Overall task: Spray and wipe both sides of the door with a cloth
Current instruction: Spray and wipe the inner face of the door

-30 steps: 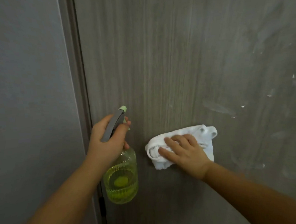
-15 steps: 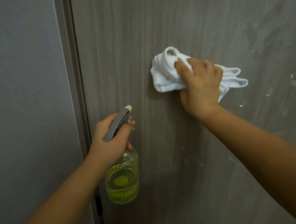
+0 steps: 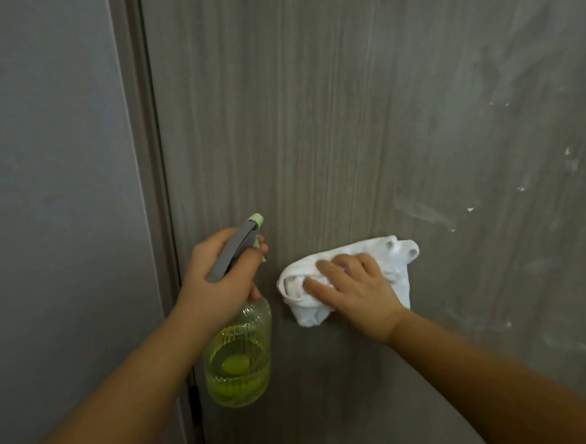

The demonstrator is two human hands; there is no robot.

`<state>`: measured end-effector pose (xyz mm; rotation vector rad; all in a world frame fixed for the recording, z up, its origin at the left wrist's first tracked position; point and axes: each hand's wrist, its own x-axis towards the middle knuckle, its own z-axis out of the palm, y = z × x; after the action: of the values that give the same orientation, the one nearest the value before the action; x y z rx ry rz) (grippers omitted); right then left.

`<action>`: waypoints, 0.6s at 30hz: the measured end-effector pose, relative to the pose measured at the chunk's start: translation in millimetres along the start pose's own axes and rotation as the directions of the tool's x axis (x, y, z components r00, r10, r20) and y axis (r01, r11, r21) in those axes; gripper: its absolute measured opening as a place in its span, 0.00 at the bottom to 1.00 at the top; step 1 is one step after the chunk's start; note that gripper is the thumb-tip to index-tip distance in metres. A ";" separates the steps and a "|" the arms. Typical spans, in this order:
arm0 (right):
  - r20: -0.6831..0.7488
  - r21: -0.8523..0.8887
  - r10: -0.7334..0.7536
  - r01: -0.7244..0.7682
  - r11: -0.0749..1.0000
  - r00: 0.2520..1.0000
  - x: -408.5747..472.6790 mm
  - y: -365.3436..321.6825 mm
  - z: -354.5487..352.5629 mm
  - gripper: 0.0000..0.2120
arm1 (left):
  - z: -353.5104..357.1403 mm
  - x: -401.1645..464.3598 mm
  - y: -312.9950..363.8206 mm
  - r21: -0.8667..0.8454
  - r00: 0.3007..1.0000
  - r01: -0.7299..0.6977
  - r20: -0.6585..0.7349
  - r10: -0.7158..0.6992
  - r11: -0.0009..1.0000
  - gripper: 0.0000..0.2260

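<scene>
A grey wood-grain door [image 3: 329,116] fills most of the view, with white spray smears and droplets on its right part. My right hand [image 3: 356,291] presses a crumpled white cloth [image 3: 395,265] flat against the door at mid height. My left hand [image 3: 221,277] grips the neck of a clear spray bottle [image 3: 239,355] with yellow-green liquid and a grey trigger head, held just left of the cloth, nozzle toward the door.
The door frame [image 3: 144,162] runs down the left beside a plain grey wall [image 3: 50,202]. A dark hinge [image 3: 194,404] shows at the door's left edge below the bottle. Foam streaks [image 3: 425,213] lie right of the cloth.
My right hand swept the cloth up the door half a second ago, then back down to mid height beside the bottle. My left hand and the bottle stayed in place.
</scene>
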<state>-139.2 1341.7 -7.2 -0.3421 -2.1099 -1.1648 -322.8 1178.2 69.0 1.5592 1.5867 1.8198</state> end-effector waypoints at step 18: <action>-0.079 0.109 0.260 -0.251 0.962 0.962 53.9 17.3 -14.4 0.22 | 2.0 -7.3 7.3 0.013 0.999 -0.026 0.023 0.026 1.000 0.07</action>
<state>-162.8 1334.4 45.8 -0.4897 -1.9669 -0.9058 -315.2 1171.1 70.9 1.6082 1.5790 1.8015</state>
